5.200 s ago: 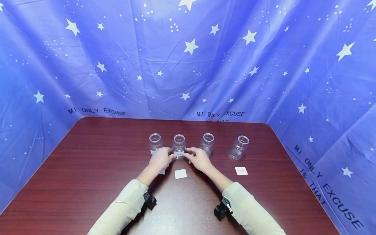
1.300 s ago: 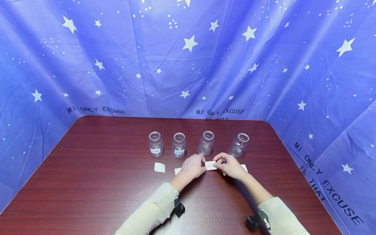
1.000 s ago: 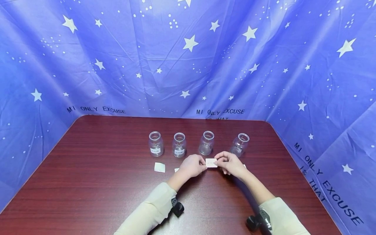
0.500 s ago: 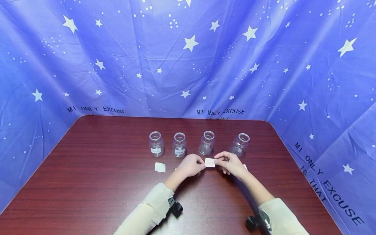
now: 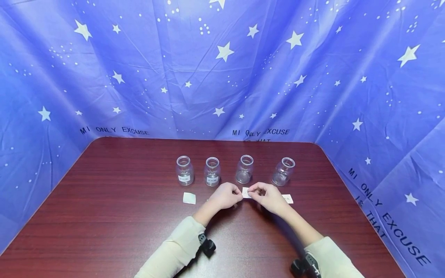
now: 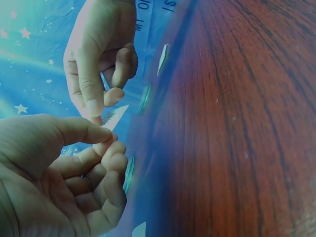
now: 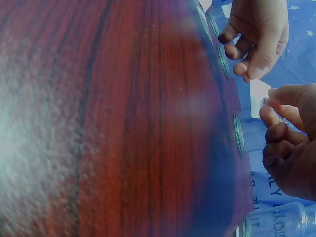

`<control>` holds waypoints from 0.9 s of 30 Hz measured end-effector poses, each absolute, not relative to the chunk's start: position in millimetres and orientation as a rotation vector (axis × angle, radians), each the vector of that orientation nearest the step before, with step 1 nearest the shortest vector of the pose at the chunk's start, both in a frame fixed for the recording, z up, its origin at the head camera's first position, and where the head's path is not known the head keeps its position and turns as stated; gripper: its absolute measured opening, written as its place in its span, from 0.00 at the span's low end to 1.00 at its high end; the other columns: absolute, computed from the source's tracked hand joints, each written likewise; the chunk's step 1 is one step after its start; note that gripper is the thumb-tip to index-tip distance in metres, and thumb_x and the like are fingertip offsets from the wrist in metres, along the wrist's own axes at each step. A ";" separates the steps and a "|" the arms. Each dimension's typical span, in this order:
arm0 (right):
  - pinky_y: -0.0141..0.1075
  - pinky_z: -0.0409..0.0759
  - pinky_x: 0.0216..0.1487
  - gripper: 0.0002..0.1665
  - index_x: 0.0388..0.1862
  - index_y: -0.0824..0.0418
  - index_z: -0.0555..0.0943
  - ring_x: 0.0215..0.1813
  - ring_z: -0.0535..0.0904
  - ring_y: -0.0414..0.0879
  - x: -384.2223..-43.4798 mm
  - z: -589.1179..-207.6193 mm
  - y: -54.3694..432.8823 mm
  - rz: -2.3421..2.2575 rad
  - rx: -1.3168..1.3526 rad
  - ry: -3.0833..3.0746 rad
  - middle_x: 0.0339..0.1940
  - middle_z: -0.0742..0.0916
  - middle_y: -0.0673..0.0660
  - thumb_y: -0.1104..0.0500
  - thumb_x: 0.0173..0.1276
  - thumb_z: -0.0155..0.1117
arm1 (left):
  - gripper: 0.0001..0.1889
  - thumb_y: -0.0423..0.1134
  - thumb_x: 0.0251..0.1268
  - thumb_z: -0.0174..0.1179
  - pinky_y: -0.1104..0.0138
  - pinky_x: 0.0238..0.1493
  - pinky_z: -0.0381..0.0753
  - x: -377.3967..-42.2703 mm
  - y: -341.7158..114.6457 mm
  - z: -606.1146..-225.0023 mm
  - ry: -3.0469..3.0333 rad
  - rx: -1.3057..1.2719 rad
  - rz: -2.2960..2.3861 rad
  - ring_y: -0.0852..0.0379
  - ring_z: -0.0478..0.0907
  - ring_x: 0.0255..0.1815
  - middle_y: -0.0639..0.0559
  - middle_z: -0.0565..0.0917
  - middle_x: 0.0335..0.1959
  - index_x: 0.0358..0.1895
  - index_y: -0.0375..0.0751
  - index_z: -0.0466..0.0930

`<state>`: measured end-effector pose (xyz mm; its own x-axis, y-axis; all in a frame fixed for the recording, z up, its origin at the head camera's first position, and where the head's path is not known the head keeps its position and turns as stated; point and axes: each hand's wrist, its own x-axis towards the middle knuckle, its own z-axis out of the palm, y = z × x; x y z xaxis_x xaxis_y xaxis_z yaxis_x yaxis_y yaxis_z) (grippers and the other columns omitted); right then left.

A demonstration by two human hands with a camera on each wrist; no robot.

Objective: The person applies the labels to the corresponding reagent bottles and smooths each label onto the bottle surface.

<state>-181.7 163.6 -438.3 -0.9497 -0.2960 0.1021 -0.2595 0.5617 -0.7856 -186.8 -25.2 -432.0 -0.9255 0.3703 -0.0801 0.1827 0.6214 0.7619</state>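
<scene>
Between my two hands is a small white label [image 5: 245, 192] with dark writing, held up in front of the third jar [image 5: 244, 172]. My left hand [image 5: 225, 195] pinches its left edge between thumb and forefinger. Thumb and forefinger of my right hand [image 5: 270, 196] pinch the label from the right, covering part of its face. In the right wrist view the label [image 7: 257, 96] spans the gap between both sets of fingertips. Two clear glass jars on the left, the first [image 5: 184, 172] and the second [image 5: 212, 172], bear white labels. The fourth jar [image 5: 283, 173] stands rightmost.
On the dark red wooden table [image 5: 121, 200], a blank white paper square [image 5: 189, 198] lies before the first jar. Another white label [image 5: 288, 199] lies partly behind my right hand. A blue starry curtain [image 5: 194, 69] hangs around the table.
Both hands have moved right from the second jar and now hold a label. Within the last half second, my right fingers have slid left over the label, uncovering more of the label on the table.
</scene>
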 end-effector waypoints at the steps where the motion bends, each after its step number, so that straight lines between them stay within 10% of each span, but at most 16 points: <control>1: 0.28 0.68 0.20 0.06 0.35 0.58 0.82 0.17 0.70 0.35 -181.2 -438.3 162.9 -1.351 -0.498 2.745 0.20 0.81 0.51 0.57 0.59 0.67 | 0.06 0.35 0.55 0.56 0.74 0.24 0.70 -187.0 -25.1 -432.2 2.600 0.470 1.202 0.66 0.73 0.17 0.47 0.85 0.19 0.28 0.41 0.83; 27: 0.26 0.70 0.21 0.09 0.41 0.58 0.84 0.22 0.76 0.44 -176.3 -436.9 162.9 -1.332 -0.603 2.704 0.25 0.86 0.59 0.58 0.63 0.64 | 0.07 0.38 0.64 0.58 0.71 0.19 0.75 -187.6 -28.4 -435.9 2.459 0.595 1.394 0.49 0.79 0.23 0.41 0.82 0.23 0.35 0.39 0.83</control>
<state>-176.3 162.9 -436.9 -0.9209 -0.3738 0.1101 -0.3151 0.5481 -0.7748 -187.6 -28.4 -435.9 -0.8847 0.4659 -0.0173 0.2245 0.4582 0.8600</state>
